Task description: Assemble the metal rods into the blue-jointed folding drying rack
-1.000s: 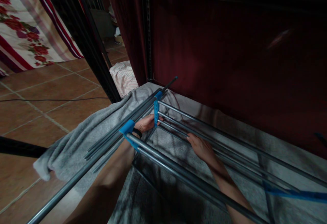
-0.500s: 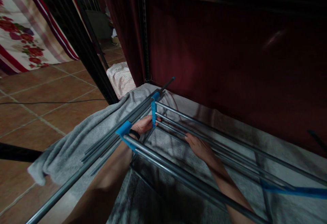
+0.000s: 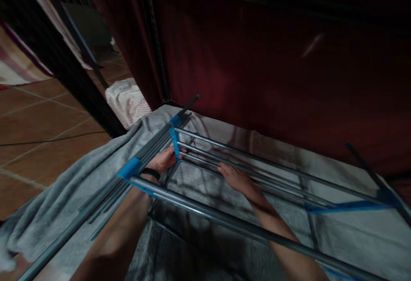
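A frame of grey metal tubes with blue plastic connectors lies across the middle of the view. My left hand (image 3: 163, 159), a dark band on its wrist, is closed around the far-left blue connector (image 3: 175, 144), its fingertips showing past the connector's edge. To the right, my right hand (image 3: 236, 177) has its fingers closed on a thin metal rod (image 3: 201, 160), one of several running lengthwise from that connector. Both forearms reach under the thick front tube (image 3: 205, 213). A second blue connector (image 3: 130, 168) sits at that tube's left end.
Several loose grey tubes (image 3: 102, 204) lie along the left side on a grey blanket (image 3: 77, 174). Another blue connector (image 3: 349, 206) holds the rods' right ends. A dark red curtain (image 3: 257, 80) hangs behind, and a black post (image 3: 73, 67) slants at the left over tiled floor (image 3: 38, 114).
The camera has turned right, so the frame and hands appear farther left and more of the frame's right end shows. Both hands keep their places on the connector and the rod.
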Demonstrator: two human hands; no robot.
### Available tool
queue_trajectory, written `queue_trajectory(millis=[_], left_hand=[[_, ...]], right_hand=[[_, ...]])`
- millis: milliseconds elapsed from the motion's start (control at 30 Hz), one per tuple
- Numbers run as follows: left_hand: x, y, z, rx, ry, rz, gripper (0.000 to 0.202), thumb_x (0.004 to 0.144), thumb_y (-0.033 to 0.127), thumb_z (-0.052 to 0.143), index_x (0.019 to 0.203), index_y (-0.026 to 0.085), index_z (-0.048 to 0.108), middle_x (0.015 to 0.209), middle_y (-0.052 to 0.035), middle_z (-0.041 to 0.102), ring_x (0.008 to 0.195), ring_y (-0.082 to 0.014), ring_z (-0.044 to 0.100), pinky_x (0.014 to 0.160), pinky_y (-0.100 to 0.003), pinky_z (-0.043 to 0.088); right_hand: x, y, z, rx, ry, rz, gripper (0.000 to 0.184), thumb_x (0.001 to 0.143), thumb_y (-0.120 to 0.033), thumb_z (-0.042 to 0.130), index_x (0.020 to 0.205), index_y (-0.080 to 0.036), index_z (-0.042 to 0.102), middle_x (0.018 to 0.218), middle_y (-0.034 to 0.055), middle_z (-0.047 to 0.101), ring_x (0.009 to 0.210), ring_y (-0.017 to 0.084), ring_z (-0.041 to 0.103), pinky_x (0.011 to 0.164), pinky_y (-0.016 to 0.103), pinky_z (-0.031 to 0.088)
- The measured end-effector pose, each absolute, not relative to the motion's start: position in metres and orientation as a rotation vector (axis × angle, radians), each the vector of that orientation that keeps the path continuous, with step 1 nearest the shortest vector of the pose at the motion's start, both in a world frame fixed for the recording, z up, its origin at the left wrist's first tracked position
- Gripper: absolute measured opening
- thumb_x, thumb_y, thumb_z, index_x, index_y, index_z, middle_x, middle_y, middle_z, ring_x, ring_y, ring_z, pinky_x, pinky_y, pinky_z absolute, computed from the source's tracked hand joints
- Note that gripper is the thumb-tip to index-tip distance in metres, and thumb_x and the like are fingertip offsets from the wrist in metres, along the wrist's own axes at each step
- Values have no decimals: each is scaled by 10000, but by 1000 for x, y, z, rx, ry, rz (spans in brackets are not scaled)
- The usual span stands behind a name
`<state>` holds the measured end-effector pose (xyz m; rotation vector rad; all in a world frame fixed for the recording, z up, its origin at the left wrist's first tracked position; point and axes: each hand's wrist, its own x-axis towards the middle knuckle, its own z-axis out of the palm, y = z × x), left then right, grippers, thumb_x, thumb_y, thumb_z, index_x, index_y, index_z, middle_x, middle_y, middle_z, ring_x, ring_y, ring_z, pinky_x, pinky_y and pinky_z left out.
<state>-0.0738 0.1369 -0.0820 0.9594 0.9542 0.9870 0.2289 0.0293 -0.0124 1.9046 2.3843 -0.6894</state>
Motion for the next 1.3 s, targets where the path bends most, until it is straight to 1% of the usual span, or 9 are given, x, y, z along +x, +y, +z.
queue_trajectory(millis=[100, 267, 400, 533, 667, 833, 967, 1167, 1300], left_hand=[[-75, 138, -75, 997, 949, 956, 284, 665, 475, 822, 652, 230, 679, 574, 27, 616, 608, -145, 501, 631, -273, 461], [-79, 146, -73, 1047, 1054, 877, 322, 596, 600, 840, 647, 306, 720, 614, 120, 693, 652, -119, 574, 650, -218, 500], [-81, 144, -71, 1013, 1132, 844, 402, 512, 707, 855, 679, 357, 751, 671, 157, 725, 694, -106, 634, 709, -205, 545], [-79, 139, -64, 963, 1214, 829, 406, 435, 708, 875, 644, 385, 744, 684, 180, 735, 683, -114, 666, 655, -203, 556], [-78, 137, -59, 917, 1312, 822, 361, 466, 677, 850, 626, 374, 736, 669, 172, 735, 699, -131, 700, 613, -201, 550], [-79, 142, -66, 1017, 1305, 805, 309, 497, 650, 817, 649, 399, 719, 638, 177, 719, 851, -211, 764, 635, -260, 592], [-79, 142, -68, 1029, 1273, 855, 298, 512, 640, 825, 626, 386, 716, 670, 181, 731, 784, -167, 738, 692, -232, 597], [-79, 138, -66, 1046, 1225, 843, 347, 552, 674, 856, 668, 373, 727, 682, 194, 723, 710, -106, 657, 681, -195, 573], [-82, 147, -73, 998, 1134, 873, 418, 491, 642, 901, 651, 302, 718, 651, 123, 717, 663, -115, 633, 660, -200, 569]], right_hand=[[228, 31, -11, 1868, 2451, -756, 429, 1076, -389, 286, 1298, -270, 633, 1272, 50, 714, 1138, 212, 673, 956, 331, 508], [230, 33, -9, 1964, 2395, -826, 482, 1081, -500, 267, 1389, -311, 585, 1417, -11, 654, 1220, 198, 634, 987, 324, 497], [229, 23, -4, 1989, 2465, -661, 453, 1083, -492, 253, 1391, -364, 559, 1348, -60, 700, 1166, 173, 662, 941, 280, 499], [231, 13, 1, 2007, 2512, -490, 469, 1069, -520, 284, 1397, -320, 552, 1325, -24, 715, 1169, 203, 671, 939, 297, 506], [238, 10, 1, 2037, 2441, -444, 466, 1073, -514, 269, 1278, -300, 628, 1214, -3, 761, 1087, 219, 701, 884, 309, 519], [243, 10, -3, 2016, 2429, -447, 443, 1080, -525, 294, 1175, -285, 654, 1087, -7, 783, 997, 208, 711, 813, 285, 514], [245, 10, -3, 2007, 2475, -479, 449, 1081, -535, 293, 1166, -276, 650, 1078, -16, 778, 992, 192, 705, 811, 264, 504], [245, 11, -2, 2028, 2486, -537, 410, 1087, -479, 320, 1142, -269, 668, 1103, -21, 772, 1012, 185, 696, 810, 243, 486], [243, 11, 1, 2033, 2452, -589, 429, 1087, -490, 314, 1165, -267, 672, 1144, 1, 765, 1056, 196, 688, 814, 254, 479]])
